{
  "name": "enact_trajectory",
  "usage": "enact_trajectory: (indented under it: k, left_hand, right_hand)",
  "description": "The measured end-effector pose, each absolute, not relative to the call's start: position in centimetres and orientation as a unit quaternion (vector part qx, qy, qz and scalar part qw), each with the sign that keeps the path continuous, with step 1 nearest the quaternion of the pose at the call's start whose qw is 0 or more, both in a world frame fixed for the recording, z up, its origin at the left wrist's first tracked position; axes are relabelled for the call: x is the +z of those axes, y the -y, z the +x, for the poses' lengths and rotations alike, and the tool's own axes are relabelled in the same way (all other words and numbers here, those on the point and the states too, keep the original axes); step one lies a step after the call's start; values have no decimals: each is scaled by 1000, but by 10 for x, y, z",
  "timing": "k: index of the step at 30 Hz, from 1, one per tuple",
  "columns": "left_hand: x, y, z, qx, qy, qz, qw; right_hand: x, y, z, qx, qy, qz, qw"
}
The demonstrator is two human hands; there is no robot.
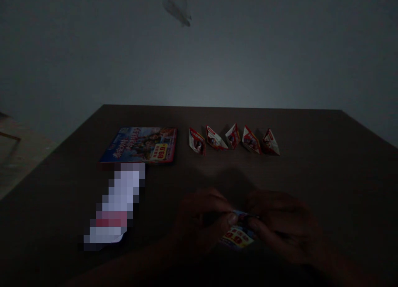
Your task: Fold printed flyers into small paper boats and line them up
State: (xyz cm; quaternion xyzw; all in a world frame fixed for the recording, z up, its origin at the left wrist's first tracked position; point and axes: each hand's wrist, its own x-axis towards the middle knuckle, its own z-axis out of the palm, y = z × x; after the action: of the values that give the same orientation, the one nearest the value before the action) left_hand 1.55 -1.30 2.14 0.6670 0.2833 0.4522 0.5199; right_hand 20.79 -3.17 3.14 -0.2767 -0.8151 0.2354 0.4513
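Observation:
Between my hands at the lower middle is a small piece of printed paper point(238, 238) with yellow and red figures on it. My left hand point(208, 216) pinches its upper left part, thumb on top. On the other side my right hand point(280, 220) grips the upper right part with thumb and fingers. The paper's upper edge looks folded, though dim light hides the detail. Beyond the hands, several folded red and white paper pieces point(251, 140) stand in a row. A stack of printed flyers point(139, 146) lies to their left.
A blurred-out, pale, long object point(120, 204) lies on the dark table point(311, 133) in front of the flyers, left of my hands. The wall point(248, 50) rises behind the table's far edge. A translucent bag point(177, 7) hangs at the top.

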Motion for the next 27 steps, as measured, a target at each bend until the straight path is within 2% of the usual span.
enact_trajectory:
  k: [8,13,19,27]
  left_hand:
    - [25,11,16,457,-283,679,500]
    - [23,11,11,495,-309,653,483]
    - [20,13,10,510,-298,651,477]
    - [18,15,12,513,-298,632,498]
  right_hand:
    - [36,34,211,218,830,-298,419]
    - [24,45,214,231,733,-412,489]
    - [22,43,205,325,665,-432,515]
    - [29,42,201,380,619,-417,547]
